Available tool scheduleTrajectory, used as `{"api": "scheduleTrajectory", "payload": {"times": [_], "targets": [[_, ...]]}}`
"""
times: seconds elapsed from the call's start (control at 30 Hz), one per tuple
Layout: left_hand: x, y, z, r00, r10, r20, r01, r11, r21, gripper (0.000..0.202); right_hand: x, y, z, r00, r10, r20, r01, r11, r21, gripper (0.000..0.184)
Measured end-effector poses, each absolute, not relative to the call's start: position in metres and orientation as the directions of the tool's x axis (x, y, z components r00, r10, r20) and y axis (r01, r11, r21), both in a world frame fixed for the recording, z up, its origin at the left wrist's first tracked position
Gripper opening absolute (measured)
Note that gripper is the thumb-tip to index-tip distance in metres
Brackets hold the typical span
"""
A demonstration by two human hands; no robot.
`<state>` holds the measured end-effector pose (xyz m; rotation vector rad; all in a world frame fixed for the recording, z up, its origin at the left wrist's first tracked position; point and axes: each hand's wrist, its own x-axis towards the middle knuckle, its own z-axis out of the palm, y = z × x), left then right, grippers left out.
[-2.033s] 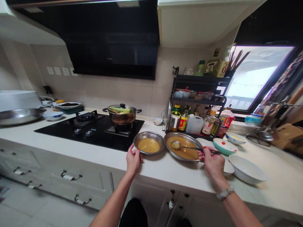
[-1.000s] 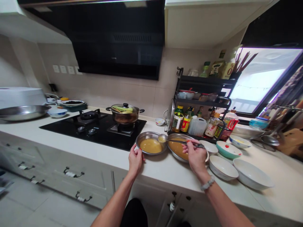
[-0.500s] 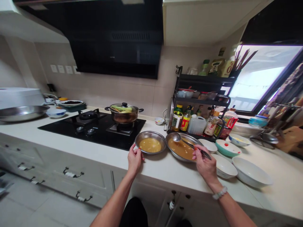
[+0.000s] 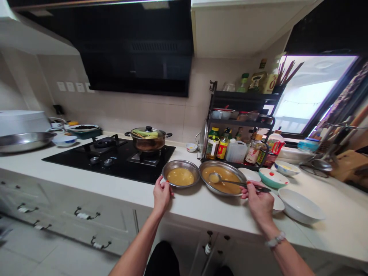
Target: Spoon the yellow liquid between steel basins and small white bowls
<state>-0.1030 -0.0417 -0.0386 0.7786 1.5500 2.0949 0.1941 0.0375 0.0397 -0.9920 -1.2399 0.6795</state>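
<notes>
My left hand (image 4: pixel 162 193) grips the near left rim of a small metal bowl (image 4: pixel 196 180) holding yellowish-brown liquid with pale bits. Just right of it stands a larger metal bowl (image 4: pixel 243 177) of browner liquid, also with pale bits floating. In my right hand (image 4: pixel 258 199) is the handle of a metal ladle (image 4: pixel 230 183); its head lies in the larger bowl's liquid and looks filled. My right fingers are wrapped round the handle by that bowl's right rim.
A lidded pot (image 4: pixel 148 140) stands on the black gas stove (image 4: pixel 115 174) at the left. Several bowls, among them a white bowl (image 4: pixel 300 207) and a green bowl (image 4: pixel 273 178), sit to the right. Behind them rises a black rack (image 4: pixel 244 122) with bottles. A wide metal pan (image 4: pixel 25 142) lies far left.
The ladle's head has gone down into the larger bowl's liquid, and my right hand has shifted right. My left hand stays at the small bowl's rim. The view has shifted slightly.
</notes>
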Motion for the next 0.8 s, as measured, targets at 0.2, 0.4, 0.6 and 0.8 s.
{"api": "scheduleTrajectory", "payload": {"times": [0.2,0.4,0.6,0.8], "targets": [[-0.103,-0.041,-0.038,-0.752,0.635,0.174,-0.026,-0.293,0.956,0.057,0.198,0.038,0.046,0.265,0.865,0.426,0.075,0.422,-0.903,0.052],[-0.103,-0.041,-0.038,-0.750,0.635,0.183,-0.016,-0.294,0.956,0.057,0.199,0.045,0.048,0.287,0.875,0.391,0.000,0.408,-0.913,0.045],[-0.104,-0.041,-0.039,-0.753,0.631,0.186,-0.001,-0.284,0.959,0.055,0.186,0.047,0.055,0.261,0.873,0.412,-0.074,0.444,-0.893,0.037],[-0.102,-0.042,-0.036,-0.755,0.631,0.179,-0.022,-0.297,0.955,0.055,0.148,0.044,0.061,0.182,0.874,0.451,-0.140,0.477,-0.867,0.037]]}}
